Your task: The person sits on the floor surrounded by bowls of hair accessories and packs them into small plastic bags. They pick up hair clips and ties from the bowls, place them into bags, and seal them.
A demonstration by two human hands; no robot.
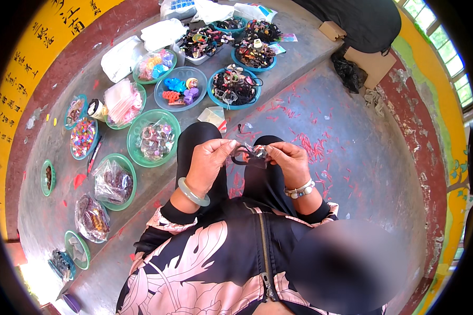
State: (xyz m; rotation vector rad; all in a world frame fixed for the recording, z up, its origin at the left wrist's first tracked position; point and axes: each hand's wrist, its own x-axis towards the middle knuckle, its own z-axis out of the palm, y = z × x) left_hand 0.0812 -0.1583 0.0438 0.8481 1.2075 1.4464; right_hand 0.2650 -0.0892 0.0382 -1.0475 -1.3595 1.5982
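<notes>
Left hand point(210, 160) and right hand point(291, 160) pinch one clear packet point(255, 153), fingertips closed; nearest on the packet's left, one big green bowl point(132, 140)!

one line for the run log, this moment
left hand: pinching | right hand: pinching | between them: clear packet, dark band | beside left knee: green bowl

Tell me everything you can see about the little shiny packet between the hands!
The packet is small, crinkly and see-through, like thin plastic, with shiny glints and a bit of orange-red. A dark loop shows at its left; I can't tell whether it's inside. The left hand and right hand pinch it from either side, near the knees.
</notes>
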